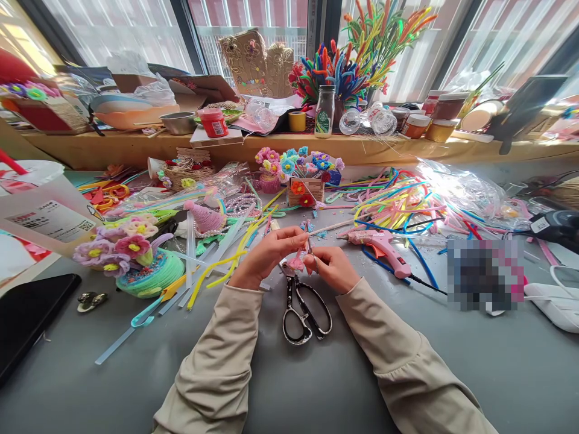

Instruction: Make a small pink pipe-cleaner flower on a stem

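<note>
In the head view my left hand (pixel 277 248) pinches a pink pipe cleaner (pixel 296 261), which has a fuzzy curled part hanging below the fingers. Close beside it, my right hand (pixel 333 266) is closed on small scissors (pixel 308 240); their thin metal blades point up and away, near my left fingertips. The fingers partly hide where blades and pipe cleaner meet. Beneath both hands, large scissors (pixel 307 316) with worn black handles lie on the grey table (pixel 316 386). A pink hot glue gun (pixel 382 246) rests to the right of my right hand.
Loose pipe cleaners (pixel 393 202) spread behind the glue gun. Clear glue sticks (pixel 190 235) lie left of my hands. A pipe-cleaner flower pot (pixel 151 271), a plastic cup (pixel 49 208) and a black phone (pixel 34 322) stand or lie at left. A glass bottle (pixel 324 111) stands on the ledge.
</note>
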The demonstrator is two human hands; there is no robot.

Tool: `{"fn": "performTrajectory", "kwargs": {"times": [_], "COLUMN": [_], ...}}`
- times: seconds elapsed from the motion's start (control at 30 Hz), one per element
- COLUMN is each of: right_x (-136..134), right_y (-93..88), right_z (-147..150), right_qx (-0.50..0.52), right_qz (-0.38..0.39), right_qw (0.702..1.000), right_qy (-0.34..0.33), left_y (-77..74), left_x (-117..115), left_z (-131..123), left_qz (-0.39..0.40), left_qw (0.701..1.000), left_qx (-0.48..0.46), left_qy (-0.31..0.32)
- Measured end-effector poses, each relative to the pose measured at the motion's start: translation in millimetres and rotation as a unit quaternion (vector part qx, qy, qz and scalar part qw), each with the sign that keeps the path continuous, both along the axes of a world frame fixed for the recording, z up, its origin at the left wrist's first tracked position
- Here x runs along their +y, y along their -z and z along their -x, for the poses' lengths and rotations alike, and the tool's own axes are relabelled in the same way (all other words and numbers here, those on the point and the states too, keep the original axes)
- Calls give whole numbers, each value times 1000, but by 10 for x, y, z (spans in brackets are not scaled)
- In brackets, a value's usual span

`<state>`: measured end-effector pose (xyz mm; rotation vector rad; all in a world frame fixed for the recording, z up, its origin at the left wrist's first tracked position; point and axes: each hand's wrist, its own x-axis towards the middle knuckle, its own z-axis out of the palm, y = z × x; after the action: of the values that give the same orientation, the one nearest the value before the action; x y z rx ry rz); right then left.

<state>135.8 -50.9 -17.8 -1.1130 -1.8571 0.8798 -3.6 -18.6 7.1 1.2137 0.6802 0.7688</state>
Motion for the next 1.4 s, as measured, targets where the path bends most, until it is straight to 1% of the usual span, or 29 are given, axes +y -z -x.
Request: {"fn": "performTrajectory", "kwargs": {"times": [0.07,0.2,0.33,0.5,0.63,0.77,0.87,1.0,1.17,1.4], "right_x": [0,3,8,12,5,5,9,18,21,11], "right_y": [0,4,2,5,-1,-6,-3,9,27,12], "right_z": [-3,-3,0,-3,-10,-14,-17,-20,-4,13], "right_qx": [4,-7,6,-9,15,35,41,20,-22,-15], "right_qz": [-3,-7,-12,-21,-14,-3,-1,6,13,9], "right_qw": [1000,1000,1000,999,1000,998,999,1000,1000,1000], "right_qy": [-9,19,1,37,19,46,33,19,3,11], "left_y": [1,-1,-3,-4,10,28,32,17,-7,-4], "left_x": [-1,-2,-3,-7,3,16,21,23,25,26], "left_z": [-1,-1,-2,-6,1,7,7,1,-4,-4], "left_qz": [-6,-4,-10,-19,-27,-28,-25,-22,-29,-33], "left_qw": [1000,1000,1000,1000,999,999,1000,1000,998,999], "left_qx": [1,-3,6,13,18,23,17,0,-16,-26], "left_qy": [4,8,3,10,16,10,3,-4,-50,-35]}}
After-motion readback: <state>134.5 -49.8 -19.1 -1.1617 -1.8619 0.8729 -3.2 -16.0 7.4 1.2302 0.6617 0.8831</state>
